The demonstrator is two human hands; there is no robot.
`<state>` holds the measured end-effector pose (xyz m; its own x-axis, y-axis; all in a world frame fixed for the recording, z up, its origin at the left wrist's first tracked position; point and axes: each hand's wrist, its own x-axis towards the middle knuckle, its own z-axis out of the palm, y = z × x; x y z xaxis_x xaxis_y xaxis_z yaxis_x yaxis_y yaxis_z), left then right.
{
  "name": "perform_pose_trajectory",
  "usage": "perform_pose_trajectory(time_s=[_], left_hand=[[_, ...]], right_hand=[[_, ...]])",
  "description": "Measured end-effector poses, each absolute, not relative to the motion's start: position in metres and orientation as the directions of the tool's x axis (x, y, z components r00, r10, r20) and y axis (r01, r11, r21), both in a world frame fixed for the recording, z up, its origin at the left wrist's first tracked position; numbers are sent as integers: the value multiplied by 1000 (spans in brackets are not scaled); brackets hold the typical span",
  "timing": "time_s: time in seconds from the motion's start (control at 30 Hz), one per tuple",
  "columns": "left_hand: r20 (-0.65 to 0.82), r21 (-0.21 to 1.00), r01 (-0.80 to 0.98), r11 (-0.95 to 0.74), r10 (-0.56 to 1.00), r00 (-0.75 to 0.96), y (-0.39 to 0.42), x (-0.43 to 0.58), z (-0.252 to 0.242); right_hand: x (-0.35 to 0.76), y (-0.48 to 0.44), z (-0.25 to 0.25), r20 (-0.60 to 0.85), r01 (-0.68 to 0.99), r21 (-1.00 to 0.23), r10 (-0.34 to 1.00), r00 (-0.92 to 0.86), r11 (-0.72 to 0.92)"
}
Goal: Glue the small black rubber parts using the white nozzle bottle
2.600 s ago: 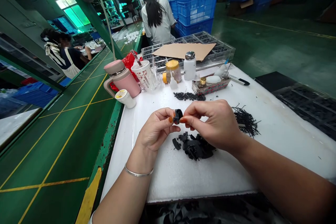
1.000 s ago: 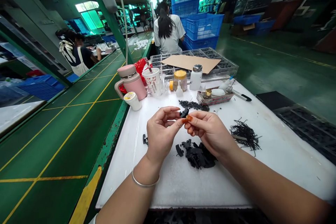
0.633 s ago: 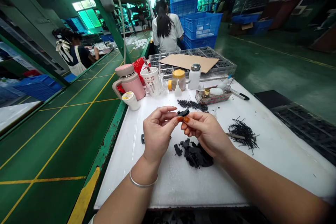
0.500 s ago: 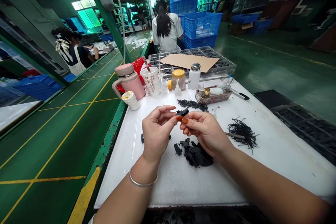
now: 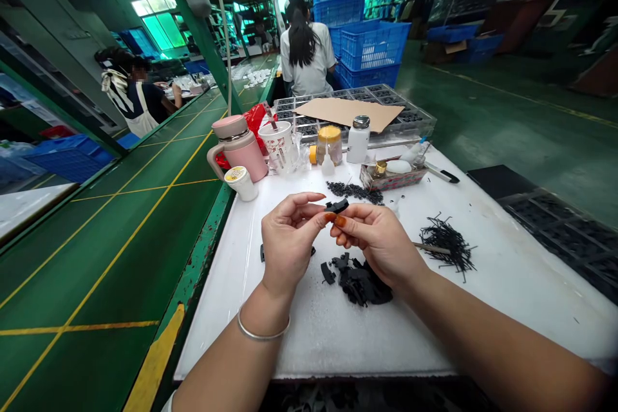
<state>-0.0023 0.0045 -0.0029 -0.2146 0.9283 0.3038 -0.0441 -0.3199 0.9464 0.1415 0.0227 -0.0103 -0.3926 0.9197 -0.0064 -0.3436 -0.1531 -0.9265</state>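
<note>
A small black plastic part (image 5: pixel 337 206) is pinched between my two hands above the white tabletop. My left hand (image 5: pixel 290 232) grips it from the left with thumb and fingers. From the right, the thumb and fingertips of my right hand (image 5: pixel 374 235) close on its other end. Below the hands lies a heap of black plastic pieces (image 5: pixel 364 283), with a loose curved piece (image 5: pixel 327 273) at its left. Another black piece (image 5: pixel 262 253) shows partly behind my left wrist. Beyond the hands is a pile of small black rings (image 5: pixel 355 192).
Thin black pins (image 5: pixel 447 244) lie in a pile at the right. A pink mug (image 5: pixel 244 151), a plastic cup (image 5: pixel 279 148), a white bottle (image 5: pixel 358 140) and a small box (image 5: pixel 393 177) line the back. A green conveyor belt (image 5: pixel 120 225) runs along the left. Co-workers sit farther off.
Both hands keep the black part in almost the same place. The view has shifted very slightly; nothing else visibly differs.
</note>
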Motion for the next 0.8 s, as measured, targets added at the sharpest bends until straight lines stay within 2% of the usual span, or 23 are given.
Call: perform_pose_trajectory(time_s=[0.27, 0.8], left_hand=[[363, 929, 26, -370, 895, -258, 5, -1, -5], [359, 930, 30, -365, 893, -271, 3, 1, -3]], right_hand=[[140, 21, -11, 2, -349, -926, 924, -382, -142], [137, 20, -12, 24, -369, -923, 941, -336, -109]])
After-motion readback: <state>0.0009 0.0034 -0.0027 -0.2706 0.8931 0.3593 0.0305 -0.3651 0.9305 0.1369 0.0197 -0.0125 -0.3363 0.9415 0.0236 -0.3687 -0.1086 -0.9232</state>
